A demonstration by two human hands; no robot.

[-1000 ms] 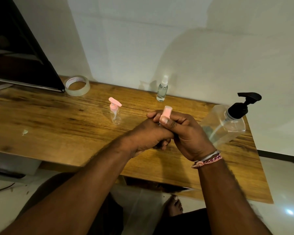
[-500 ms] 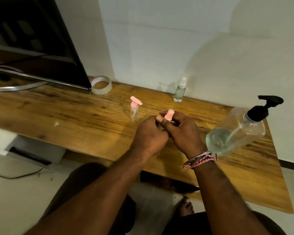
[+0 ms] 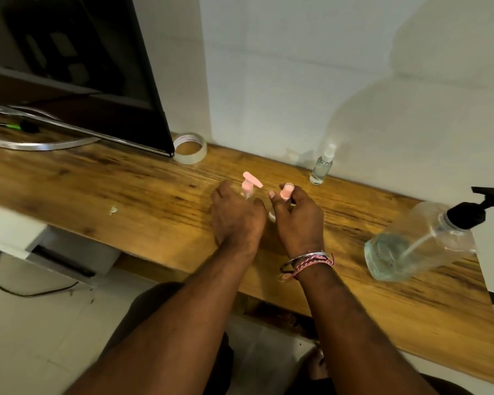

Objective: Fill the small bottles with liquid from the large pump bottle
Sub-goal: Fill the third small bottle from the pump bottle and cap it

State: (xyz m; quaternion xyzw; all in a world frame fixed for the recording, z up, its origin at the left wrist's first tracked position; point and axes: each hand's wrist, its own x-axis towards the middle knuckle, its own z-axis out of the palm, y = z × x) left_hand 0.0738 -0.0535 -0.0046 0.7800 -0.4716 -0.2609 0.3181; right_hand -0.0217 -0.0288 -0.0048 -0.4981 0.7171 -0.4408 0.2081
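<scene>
Wooden desk (image 3: 126,181) against white wall (image 3: 297,81), dark monitor (image 3: 83,67) at left, pale tiled floor (image 3: 40,337)

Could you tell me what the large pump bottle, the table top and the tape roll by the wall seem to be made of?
The large pump bottle looks like clear, glossy plastic: liquid and the dip tube show through its wall; its pump head is matte black, probably plastic. The table top shows brown wood grain with a dull sheen, either wood or a wood-look laminate. The tape roll seems translucent film on a pale core.

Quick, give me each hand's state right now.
Left hand: fingers curled, seemingly round a small bottle that it hides; cannot be told for sure.
Right hand: pinches the pink pump cap.
</scene>
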